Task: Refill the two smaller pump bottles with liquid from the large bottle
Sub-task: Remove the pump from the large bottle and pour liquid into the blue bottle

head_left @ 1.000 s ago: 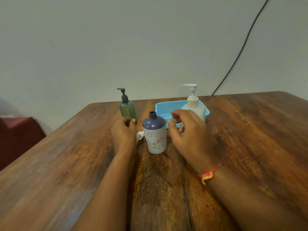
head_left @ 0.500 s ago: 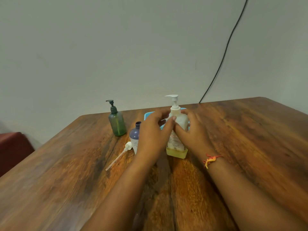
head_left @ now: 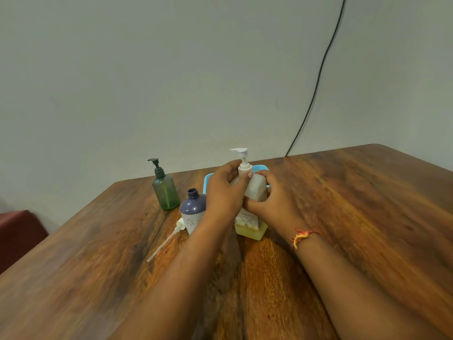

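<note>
While the right hand point(head_left: 274, 204) clasps the large translucent square pump bottle point(head_left: 255, 192) of yellow liquid, the left hand point(head_left: 224, 192) grips its white pump collar point(head_left: 244, 168) on the wooden table point(head_left: 343, 217).

label on large bottle point(head_left: 247, 218): print was there but too blurry to read | purple bottle point(head_left: 193, 212): just pale dots, no readable text

Both forearms reach forward, converging; left hand point(head_left: 226, 192) curled, thumb up and pinching; right hand point(head_left: 274, 204) cupped, fingers wrapped inward.
</note>
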Demonstrator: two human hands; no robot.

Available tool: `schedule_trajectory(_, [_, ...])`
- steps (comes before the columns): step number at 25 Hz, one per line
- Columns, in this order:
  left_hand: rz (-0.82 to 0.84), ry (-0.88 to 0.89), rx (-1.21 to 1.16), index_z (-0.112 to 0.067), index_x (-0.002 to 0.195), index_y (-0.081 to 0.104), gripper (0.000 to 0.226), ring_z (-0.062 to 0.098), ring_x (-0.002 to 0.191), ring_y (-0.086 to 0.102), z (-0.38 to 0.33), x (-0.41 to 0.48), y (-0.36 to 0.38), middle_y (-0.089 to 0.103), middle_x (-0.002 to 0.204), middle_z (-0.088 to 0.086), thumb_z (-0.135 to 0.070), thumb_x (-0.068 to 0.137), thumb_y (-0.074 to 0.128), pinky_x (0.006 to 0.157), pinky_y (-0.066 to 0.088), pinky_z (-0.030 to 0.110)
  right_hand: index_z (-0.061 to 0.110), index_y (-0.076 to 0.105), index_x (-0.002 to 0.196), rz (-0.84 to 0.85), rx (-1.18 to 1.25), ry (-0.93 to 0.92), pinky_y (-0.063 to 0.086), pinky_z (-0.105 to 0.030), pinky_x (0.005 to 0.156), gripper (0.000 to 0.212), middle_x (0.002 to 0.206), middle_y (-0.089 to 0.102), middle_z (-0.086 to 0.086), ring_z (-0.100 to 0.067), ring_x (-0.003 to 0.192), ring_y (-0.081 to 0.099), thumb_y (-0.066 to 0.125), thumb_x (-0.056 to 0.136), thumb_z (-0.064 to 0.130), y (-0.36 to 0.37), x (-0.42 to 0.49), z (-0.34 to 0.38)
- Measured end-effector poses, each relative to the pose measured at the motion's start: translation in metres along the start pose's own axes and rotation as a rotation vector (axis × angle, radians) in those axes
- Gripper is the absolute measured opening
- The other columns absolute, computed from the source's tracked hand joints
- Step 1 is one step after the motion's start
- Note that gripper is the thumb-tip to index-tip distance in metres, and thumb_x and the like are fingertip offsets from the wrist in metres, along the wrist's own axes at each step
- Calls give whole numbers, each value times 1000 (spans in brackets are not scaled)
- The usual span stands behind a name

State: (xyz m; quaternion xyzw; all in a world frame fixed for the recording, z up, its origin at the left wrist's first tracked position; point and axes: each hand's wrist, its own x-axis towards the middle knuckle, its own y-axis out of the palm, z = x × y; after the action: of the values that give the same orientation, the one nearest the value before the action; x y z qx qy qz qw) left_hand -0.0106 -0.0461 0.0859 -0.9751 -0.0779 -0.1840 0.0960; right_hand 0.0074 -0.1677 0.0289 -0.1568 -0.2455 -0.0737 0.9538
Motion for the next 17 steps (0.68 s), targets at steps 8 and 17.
schedule_trajectory(8, [-216, -93, -56, -26, 108, 67, 28, 14, 99, 72, -1, 5, 17, 74, 106, -4, -22, 85, 83, 89, 63, 39, 44, 49, 125, -66, -43, -10, 47, -8, 64, 75, 101, 57, 27, 3, 93, 61, 76, 58, 66, 3, -2, 3])
schedule_trajectory(17, [-222, -19, 153, -17, 108, 67, 36, 16, 93, 67, 3, 6, 27, 68, 102, 1, -37, 82, 82, 74, 56, 30, 34, 43, 139, -94, -126, 13, 55, -22, 75, 80, 122, 62, 9, -16, 112, 62, 86, 72, 41, 7, 0, -4])
